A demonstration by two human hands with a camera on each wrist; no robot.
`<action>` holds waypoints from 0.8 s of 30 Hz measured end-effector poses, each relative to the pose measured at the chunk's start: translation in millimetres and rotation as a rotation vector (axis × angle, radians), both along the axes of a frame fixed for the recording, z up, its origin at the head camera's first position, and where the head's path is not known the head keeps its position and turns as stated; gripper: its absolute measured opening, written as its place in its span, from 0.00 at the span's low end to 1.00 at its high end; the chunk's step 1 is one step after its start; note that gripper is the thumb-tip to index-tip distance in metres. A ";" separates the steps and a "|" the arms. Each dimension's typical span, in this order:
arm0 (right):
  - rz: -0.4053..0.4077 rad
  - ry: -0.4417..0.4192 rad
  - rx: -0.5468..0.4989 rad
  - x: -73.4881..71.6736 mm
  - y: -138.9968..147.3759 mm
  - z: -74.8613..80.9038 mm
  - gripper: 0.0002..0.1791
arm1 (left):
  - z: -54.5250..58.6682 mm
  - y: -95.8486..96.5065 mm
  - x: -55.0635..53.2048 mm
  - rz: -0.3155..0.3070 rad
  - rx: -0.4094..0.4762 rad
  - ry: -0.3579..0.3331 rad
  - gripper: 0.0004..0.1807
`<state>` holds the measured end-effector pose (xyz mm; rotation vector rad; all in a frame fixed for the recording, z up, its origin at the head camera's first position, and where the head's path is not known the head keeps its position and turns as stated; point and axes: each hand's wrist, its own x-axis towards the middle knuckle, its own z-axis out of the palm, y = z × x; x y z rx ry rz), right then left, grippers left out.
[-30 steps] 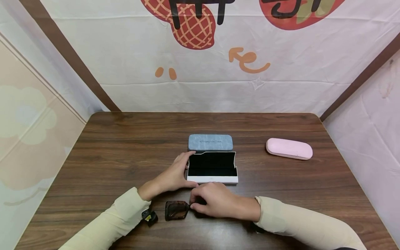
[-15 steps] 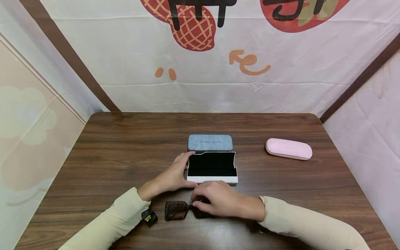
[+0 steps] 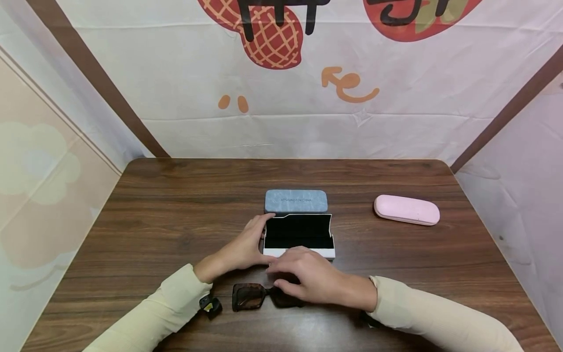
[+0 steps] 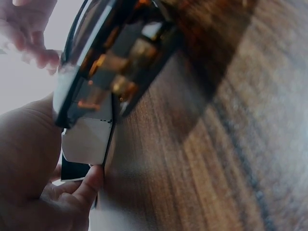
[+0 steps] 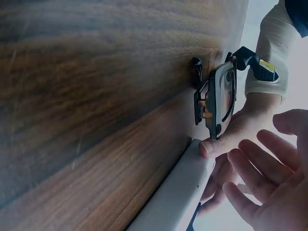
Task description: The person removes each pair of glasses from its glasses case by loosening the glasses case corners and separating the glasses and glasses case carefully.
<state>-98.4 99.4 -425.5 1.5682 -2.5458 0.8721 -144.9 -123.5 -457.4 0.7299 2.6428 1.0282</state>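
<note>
A white glasses case (image 3: 323, 253) lies with its lid up, showing a black lining. My left hand (image 3: 242, 249) grips its left end, thumb at the front and fingers behind. In the left wrist view that thumb (image 4: 91, 183) presses the case's end. Tortoiseshell sunglasses (image 3: 248, 297) rest on the table in front of the case. Over their right lens hovers my right hand (image 3: 314, 278), overlapping the case's front edge in the head view. The right wrist view shows its fingers (image 5: 260, 163) loosely spread, holding nothing, beside the sunglasses (image 5: 222, 101).
Directly behind the white case sits a closed blue glasses case (image 3: 295, 199). A closed pink glasses case (image 3: 406, 209) lies farther right on the wooden table (image 3: 176, 205). A printed cloth (image 3: 189, 73) hangs beyond the back edge.
My right hand has come off the bridge of the sunglasses and shifted forward and right, its fingers loosening. More of the sunglasses shows. The left hand and white case have stayed put.
</note>
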 end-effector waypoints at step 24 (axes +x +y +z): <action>-0.110 0.076 0.028 -17.1 12.7 2.0 0.42 | -2.3 2.7 -4.2 0.006 0.042 -0.021 0.61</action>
